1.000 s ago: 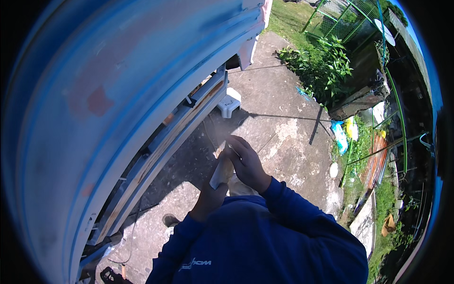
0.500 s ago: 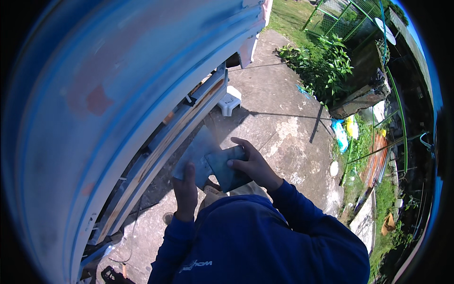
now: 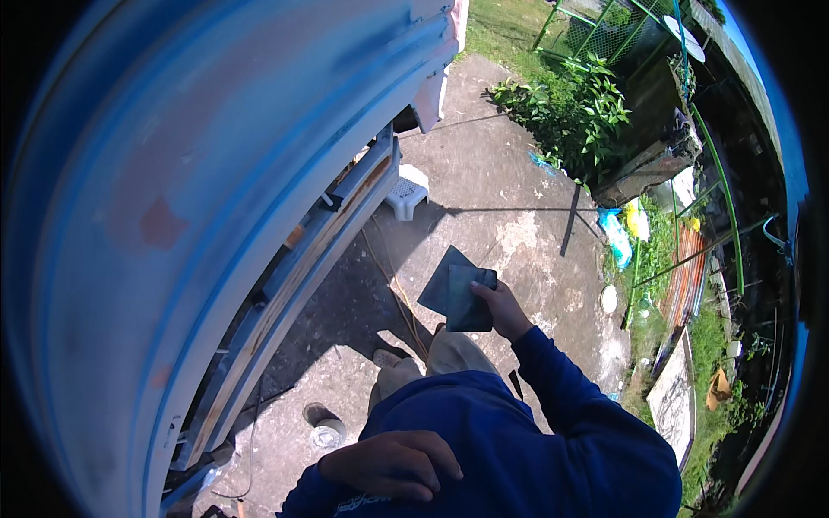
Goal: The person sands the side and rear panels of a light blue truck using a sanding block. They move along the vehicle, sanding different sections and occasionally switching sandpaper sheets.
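Two dark, flat squarish sheets that look like sandpaper (image 3: pixel 467 306) overlap at an angle in front of my torso. My right hand (image 3: pixel 501 306) pinches them at their right edge, thumb on top. Close to my belly, on the left, my left hand (image 3: pixel 393 462) has loosely bent fingers, somewhat apart, with nothing visible in it. A big curved body panel (image 3: pixel 216 173) in pale blue and white, with reddish-brown patches, fills the left side. Neither hand touches it.
Under the panel runs a long sill (image 3: pixel 285 298). A white plastic stool (image 3: pixel 408 192) stands beyond it. Cords (image 3: pixel 393 285) trail across the concrete floor (image 3: pixel 509 173), and a small container (image 3: pixel 326 433) sits near my left forearm. Bushes (image 3: pixel 570 116) and a green fence (image 3: pixel 596 34) lie farther off.
My left hand has let go of its pale, dusty sheet and drawn back to my belly. Both sheets now appear in my right hand, farther right. The haze of dust has thinned.
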`<state>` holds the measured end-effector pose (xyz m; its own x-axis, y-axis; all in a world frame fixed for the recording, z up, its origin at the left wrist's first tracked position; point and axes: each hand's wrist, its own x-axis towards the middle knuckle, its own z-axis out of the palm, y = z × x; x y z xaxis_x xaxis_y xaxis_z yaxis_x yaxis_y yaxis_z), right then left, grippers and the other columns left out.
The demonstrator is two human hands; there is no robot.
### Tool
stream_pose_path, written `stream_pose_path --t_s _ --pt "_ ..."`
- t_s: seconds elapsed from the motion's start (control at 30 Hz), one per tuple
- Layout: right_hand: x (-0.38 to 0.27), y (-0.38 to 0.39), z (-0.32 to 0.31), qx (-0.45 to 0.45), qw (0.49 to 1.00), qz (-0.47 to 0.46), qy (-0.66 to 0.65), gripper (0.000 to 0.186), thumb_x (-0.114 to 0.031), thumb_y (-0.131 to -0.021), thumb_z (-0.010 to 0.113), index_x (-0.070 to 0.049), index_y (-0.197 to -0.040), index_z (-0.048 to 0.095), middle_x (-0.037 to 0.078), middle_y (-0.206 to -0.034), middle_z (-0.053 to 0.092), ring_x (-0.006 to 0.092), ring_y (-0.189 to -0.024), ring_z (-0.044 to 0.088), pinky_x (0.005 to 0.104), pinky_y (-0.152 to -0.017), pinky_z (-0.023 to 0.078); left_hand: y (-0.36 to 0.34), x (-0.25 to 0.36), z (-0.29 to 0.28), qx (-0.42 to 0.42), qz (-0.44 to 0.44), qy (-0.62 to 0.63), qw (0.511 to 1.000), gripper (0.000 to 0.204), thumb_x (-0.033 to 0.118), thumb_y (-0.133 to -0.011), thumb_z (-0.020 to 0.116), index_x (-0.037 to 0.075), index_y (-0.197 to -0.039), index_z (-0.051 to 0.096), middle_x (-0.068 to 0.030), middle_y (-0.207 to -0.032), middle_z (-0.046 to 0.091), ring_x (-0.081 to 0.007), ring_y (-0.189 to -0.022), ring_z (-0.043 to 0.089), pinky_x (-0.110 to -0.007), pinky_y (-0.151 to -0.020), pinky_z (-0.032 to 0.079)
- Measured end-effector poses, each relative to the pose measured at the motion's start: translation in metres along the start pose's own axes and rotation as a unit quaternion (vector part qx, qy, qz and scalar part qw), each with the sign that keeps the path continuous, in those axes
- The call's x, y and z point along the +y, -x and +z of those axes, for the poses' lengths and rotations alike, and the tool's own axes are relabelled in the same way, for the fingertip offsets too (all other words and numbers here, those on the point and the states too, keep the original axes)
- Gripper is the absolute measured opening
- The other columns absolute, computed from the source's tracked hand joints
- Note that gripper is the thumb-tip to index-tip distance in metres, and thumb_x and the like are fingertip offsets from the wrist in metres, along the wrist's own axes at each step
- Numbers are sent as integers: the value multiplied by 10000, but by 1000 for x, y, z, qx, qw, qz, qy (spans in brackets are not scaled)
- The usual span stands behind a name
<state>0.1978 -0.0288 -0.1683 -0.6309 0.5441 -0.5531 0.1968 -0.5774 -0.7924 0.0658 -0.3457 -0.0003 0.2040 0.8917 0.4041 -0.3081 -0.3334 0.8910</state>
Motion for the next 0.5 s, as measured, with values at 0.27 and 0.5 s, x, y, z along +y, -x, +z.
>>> stream_pose_path --t_s 0.27,0.5 --pt "81 -31 -129 93 977 48 186 276 -198 -961 678 8 -1144 666 67 -996 715 142 -852 671 313 -778 547 -90 36 -9 -118 129 3 985 250 120 -967 658 1 -1186 645 -153 -1179 665 -344 -988 645 -426 -824 539" --pt "155 -40 -191 59 963 107 241 306 -216 -950 683 16 -1149 684 72 -980 724 135 -855 670 322 -785 545 -142 -43 -31 -116 0 73 991 238 135 -1005 623 -48 -1156 615 -224 -1105 667 -340 -861 656 -445 -777 538"
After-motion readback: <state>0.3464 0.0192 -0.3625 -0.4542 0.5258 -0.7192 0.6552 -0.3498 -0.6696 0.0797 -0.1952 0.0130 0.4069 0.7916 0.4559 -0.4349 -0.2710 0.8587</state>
